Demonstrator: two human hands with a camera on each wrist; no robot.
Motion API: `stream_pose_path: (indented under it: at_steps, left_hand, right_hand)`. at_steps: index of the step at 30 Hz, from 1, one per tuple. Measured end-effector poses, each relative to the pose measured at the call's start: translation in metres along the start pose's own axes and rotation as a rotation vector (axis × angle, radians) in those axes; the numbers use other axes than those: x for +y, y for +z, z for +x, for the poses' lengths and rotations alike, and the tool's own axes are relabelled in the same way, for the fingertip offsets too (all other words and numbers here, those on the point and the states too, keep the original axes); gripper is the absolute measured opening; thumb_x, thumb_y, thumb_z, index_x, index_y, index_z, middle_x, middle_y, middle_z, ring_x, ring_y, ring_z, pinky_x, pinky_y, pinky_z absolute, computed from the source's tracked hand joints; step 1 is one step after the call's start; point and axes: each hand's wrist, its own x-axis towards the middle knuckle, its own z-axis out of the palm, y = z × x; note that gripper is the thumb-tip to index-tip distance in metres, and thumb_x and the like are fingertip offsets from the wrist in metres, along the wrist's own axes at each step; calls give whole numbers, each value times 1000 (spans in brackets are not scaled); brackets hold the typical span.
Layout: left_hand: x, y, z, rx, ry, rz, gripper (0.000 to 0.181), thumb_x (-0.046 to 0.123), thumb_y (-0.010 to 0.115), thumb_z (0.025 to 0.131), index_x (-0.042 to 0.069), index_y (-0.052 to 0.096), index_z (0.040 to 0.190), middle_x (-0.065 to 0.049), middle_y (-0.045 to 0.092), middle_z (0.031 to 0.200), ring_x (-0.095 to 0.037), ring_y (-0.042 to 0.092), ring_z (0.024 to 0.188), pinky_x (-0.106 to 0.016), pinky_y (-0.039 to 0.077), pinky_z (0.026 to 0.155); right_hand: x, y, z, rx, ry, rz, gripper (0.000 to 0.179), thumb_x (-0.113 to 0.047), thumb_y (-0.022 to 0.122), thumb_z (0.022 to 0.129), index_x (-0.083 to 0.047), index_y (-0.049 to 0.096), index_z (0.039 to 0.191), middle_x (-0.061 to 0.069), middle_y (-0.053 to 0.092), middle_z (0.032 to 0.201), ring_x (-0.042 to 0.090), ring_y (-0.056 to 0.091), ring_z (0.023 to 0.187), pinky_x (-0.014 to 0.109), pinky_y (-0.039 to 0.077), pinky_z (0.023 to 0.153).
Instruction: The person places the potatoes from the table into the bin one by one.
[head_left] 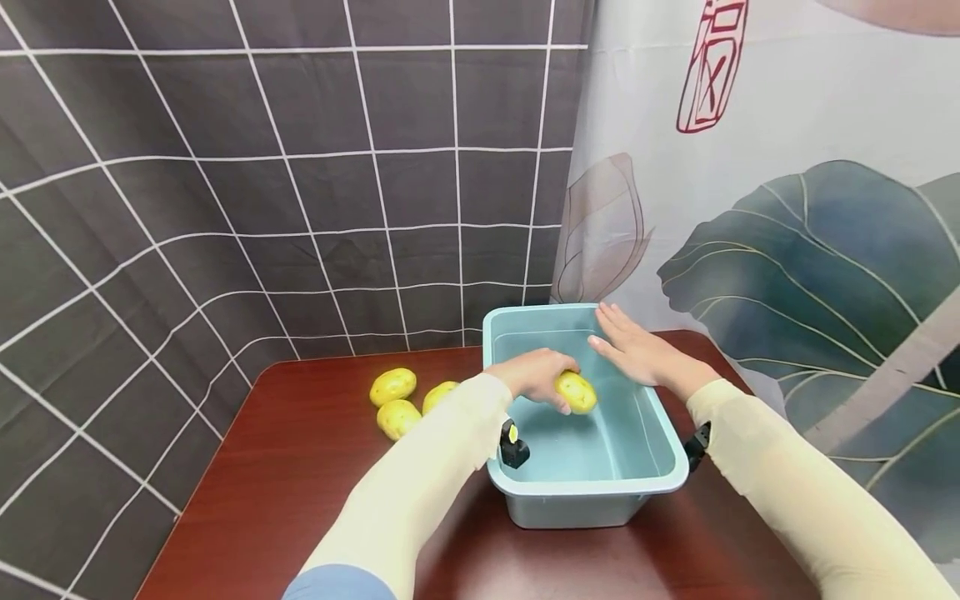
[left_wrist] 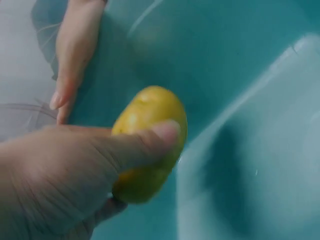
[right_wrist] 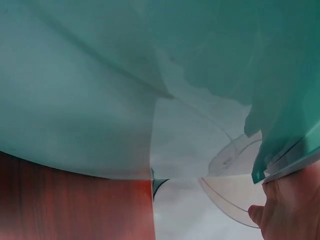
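Observation:
My left hand (head_left: 534, 373) grips a yellow potato (head_left: 576, 393) inside the opening of a light blue plastic basin (head_left: 592, 487). In the left wrist view the thumb lies across this potato (left_wrist: 150, 112), above the basin floor. My right hand (head_left: 637, 350) rests at the basin's right rim, its fingers stretched out towards the far corner. Part of that hand (right_wrist: 290, 210) shows beside the rim in the right wrist view. Left of the basin lie three more potatoes, one at the back (head_left: 393, 387), one in front (head_left: 398, 418) and one (head_left: 438, 393) partly hidden by the left sleeve.
The basin stands on a reddish-brown wooden table (head_left: 300, 467). Behind the table hangs a dark cloth with a white grid (head_left: 322, 192). A pale curtain with painted leaves (head_left: 810, 267) hangs close along the right side.

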Motion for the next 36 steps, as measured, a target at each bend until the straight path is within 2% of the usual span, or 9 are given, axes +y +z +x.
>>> stream_pose_path:
  at_steps: [8, 16, 23, 29, 33, 36]
  left_hand:
    - [-3, 5, 1, -68, -32, 58, 66, 37, 85, 71, 20, 59, 130, 7, 61, 118, -9, 52, 100, -23, 42, 90]
    - [-1, 9, -1, -125, -56, 114, 61, 42, 87, 66, 19, 66, 118, 8, 62, 103, -8, 54, 89, -22, 45, 80]
    - [-5, 13, -8, -135, -151, 191, 57, 50, 84, 67, 15, 64, 108, 5, 60, 93, -10, 54, 82, -23, 46, 74]
    - [-7, 14, -9, -125, -217, 221, 44, 34, 82, 76, 14, 62, 110, 2, 61, 96, -11, 55, 82, -25, 48, 76]
    - [-6, 13, -8, -130, -216, 227, 38, 25, 81, 78, 14, 63, 109, 1, 62, 99, -12, 56, 84, -26, 49, 78]
    - [-6, 12, -6, -120, -205, 182, 40, 24, 80, 79, 14, 64, 114, 0, 64, 107, -11, 56, 89, -25, 48, 81]
  right_hand:
    - [2, -2, 0, 9, 3, -20, 76, -54, 27, 101, -4, 2, 154, 13, -5, 160, 31, -10, 145, 57, 4, 113]
    - [3, 1, 2, 0, 9, -23, 77, -55, 26, 101, -4, 2, 154, 13, -5, 160, 32, -9, 145, 57, 4, 113]
    - [0, 3, 4, 0, 0, -33, 77, -55, 26, 101, -4, 3, 154, 13, -3, 160, 31, -9, 145, 57, 6, 113]
    - [0, 3, 4, 5, 3, -16, 73, -49, 30, 103, -3, 3, 153, 15, -2, 160, 31, -10, 145, 58, 4, 113]
    - [-1, 2, 3, 19, 3, -4, 73, -48, 32, 103, -3, 6, 153, 14, -1, 160, 31, -9, 146, 57, 4, 113]
    - [-1, 2, 3, 18, 3, -2, 74, -50, 31, 102, -3, 6, 153, 14, -1, 160, 31, -9, 145, 58, 4, 113]
